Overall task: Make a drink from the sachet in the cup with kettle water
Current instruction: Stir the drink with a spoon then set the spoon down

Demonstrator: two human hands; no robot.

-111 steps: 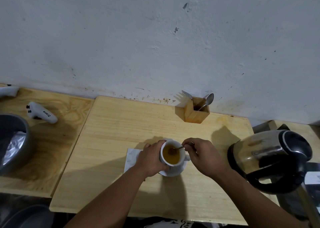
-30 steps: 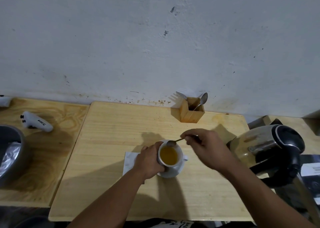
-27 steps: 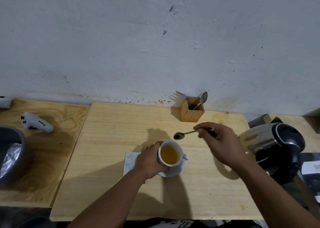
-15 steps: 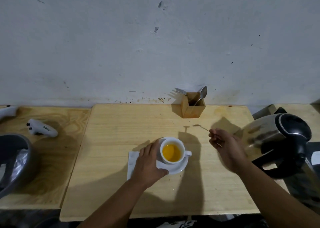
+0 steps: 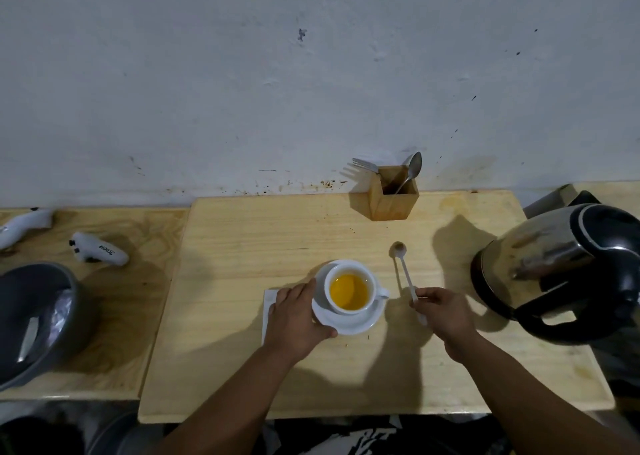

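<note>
A white cup (image 5: 349,311) filled with orange-yellow drink stands on a white saucer (image 5: 360,325) near the middle of the wooden table (image 5: 249,316). My left hand (image 5: 298,316) grips the saucer's left rim, partly over a white napkin (image 5: 268,311). My right hand (image 5: 446,311) pinches the handle of a metal spoon (image 5: 403,267) right of the cup, the bowl pointing away and low over the table. The steel kettle (image 5: 554,267) with black handle stands at the right edge. No sachet is visible.
A wooden holder (image 5: 393,200) with a fork and spoon stands by the wall behind the cup. On the left table lie two white controllers (image 5: 98,252) and a grey bin (image 5: 38,316) lined with foil. The wall runs along the back.
My right hand lifted the spoon out of the cup, carried it right and lowered it toward the table. My left hand slid from the cup's side to the saucer rim.
</note>
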